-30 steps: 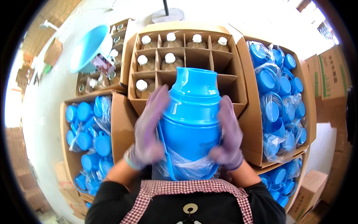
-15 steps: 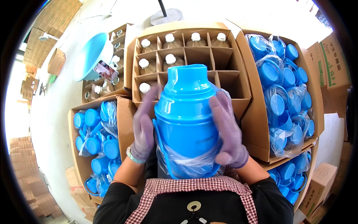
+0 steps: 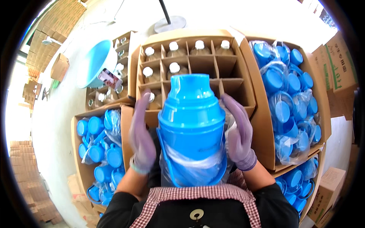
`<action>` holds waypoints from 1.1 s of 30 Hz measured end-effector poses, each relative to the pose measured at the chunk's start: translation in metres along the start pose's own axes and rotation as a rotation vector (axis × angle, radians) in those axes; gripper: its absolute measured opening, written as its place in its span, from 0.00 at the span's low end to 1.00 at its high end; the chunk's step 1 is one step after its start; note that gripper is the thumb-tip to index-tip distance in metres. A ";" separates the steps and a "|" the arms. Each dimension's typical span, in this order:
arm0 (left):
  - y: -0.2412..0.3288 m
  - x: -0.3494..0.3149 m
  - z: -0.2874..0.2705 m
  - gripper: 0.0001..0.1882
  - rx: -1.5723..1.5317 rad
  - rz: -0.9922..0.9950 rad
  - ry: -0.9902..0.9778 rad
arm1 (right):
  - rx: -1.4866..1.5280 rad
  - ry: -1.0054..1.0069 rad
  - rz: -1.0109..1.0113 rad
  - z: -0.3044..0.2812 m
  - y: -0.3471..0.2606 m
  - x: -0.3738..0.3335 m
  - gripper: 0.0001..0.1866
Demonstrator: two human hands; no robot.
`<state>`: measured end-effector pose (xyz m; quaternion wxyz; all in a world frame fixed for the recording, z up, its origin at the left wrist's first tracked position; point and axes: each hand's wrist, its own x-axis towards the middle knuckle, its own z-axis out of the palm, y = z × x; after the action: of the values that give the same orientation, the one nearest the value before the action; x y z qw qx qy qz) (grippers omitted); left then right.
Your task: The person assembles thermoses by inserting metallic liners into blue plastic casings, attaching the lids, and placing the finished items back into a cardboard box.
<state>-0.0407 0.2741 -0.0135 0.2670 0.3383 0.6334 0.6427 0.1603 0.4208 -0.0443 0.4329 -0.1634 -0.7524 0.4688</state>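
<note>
Now right fingers point(image 3: 233, 108) farther out from blue flask point(image 3: 192, 135)

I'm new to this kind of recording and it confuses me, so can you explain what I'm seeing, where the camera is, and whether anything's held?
There's no machine: a person works by hand. The camera sits on their head, looking down; its fisheye lens bends straight edges near the rim. Between the gloved left hand and right hand is a blue jug, clear plastic around its lower part. Both hands are open, one on each side, neither closed around it; whether the right touches the plastic is hard to tell. Beyond the jug, a divided carton has white-capped bottles in some compartments. The open right carton and left carton hold more blue plastic pieces, some bagged. What the jug stands on is hidden.
</note>
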 end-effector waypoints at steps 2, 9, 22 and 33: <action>0.001 0.001 -0.007 0.26 0.095 0.334 -0.160 | -0.070 -0.089 -0.267 0.005 -0.003 0.000 0.37; 0.024 0.019 0.013 0.27 0.168 0.012 0.152 | 0.126 0.004 -0.091 0.004 -0.005 0.005 0.33; 0.022 0.002 -0.014 0.45 0.211 0.696 -0.361 | 0.139 -0.279 0.456 -0.009 0.050 0.000 0.41; -0.006 0.108 -0.040 0.62 -0.441 -0.182 -0.340 | 0.336 -0.478 -0.138 0.025 0.019 0.132 0.48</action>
<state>-0.1402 0.3320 -0.0078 0.4929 0.3166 0.4525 0.6724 0.0620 0.5027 0.0009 0.2952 0.0769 -0.7542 0.5815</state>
